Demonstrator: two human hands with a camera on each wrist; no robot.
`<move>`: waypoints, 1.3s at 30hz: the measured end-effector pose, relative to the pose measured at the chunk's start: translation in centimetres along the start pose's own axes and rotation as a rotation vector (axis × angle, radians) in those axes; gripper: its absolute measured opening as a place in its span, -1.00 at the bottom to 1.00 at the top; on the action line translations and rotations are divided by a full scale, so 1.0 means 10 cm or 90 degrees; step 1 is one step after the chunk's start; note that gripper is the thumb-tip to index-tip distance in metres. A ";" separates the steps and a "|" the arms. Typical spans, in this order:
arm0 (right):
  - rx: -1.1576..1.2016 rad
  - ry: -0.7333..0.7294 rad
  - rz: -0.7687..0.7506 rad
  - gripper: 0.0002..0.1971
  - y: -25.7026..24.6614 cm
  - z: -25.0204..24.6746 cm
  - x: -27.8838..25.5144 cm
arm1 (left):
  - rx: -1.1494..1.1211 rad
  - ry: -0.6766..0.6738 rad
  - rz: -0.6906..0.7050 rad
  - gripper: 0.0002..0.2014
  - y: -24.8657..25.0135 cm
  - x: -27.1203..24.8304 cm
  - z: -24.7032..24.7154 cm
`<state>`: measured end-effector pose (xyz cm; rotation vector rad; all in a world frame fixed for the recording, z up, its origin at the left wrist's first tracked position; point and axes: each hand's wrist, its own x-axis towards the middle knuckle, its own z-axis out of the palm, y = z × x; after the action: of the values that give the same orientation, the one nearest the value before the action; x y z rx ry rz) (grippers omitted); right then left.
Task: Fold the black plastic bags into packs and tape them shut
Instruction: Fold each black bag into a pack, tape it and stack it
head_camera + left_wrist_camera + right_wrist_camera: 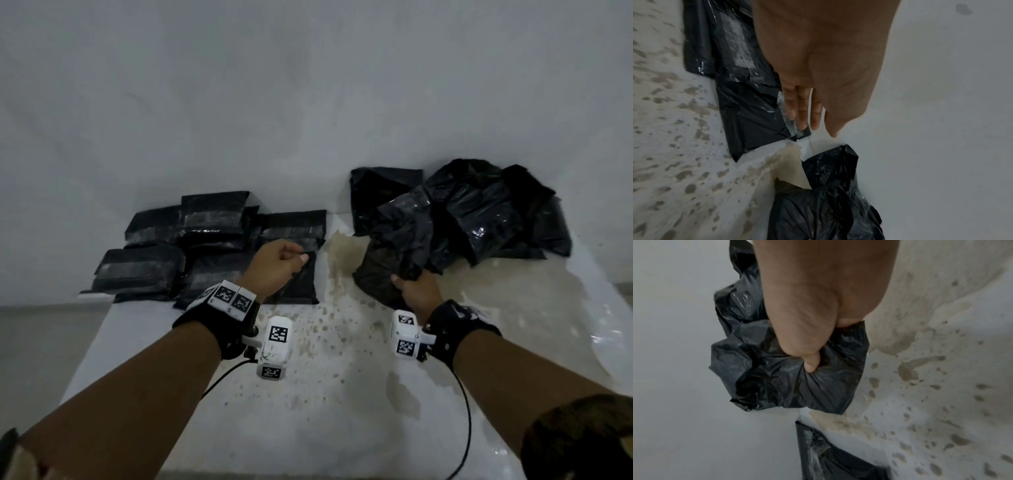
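Black plastic bag [789, 374], crumpled, hides the gripping right hand's [818, 305] fingertips.

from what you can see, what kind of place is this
Probably a bare makeshift packing spot, not a proper workshop: a stained white table pushed against a plain grey wall, taped black packs stacked left and loose black bags heaped right.
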<state>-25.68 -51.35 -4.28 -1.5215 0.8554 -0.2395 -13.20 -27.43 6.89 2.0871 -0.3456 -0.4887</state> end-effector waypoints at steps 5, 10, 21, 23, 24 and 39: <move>0.056 0.011 0.000 -0.65 0.16 -0.04 -0.36 | -0.026 -0.057 0.039 -0.76 0.01 0.03 0.12; 0.134 -0.044 0.035 -0.60 0.13 0.09 -0.93 | -0.027 -0.143 0.007 -0.69 -0.26 -0.02 0.15; 0.219 -0.222 0.104 -0.74 0.13 0.58 -1.96 | -0.171 -0.225 0.050 -0.72 -0.65 -0.49 -0.09; 0.210 -0.250 0.113 -0.70 0.16 0.67 -2.04 | -0.159 -0.220 0.066 -0.75 -0.77 -0.58 -0.19; 0.202 -0.265 0.118 -0.68 0.17 0.72 -2.07 | -0.139 -0.209 0.079 -0.76 -0.86 -0.61 -0.25; -0.143 -0.283 0.070 -0.69 0.67 1.26 -1.85 | 0.105 0.017 -0.022 -0.85 -1.89 -0.99 -0.48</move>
<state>-33.27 -29.37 -6.40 -1.6444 0.6198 0.2781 -18.60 -9.72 -4.80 2.2607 -0.3442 -0.4654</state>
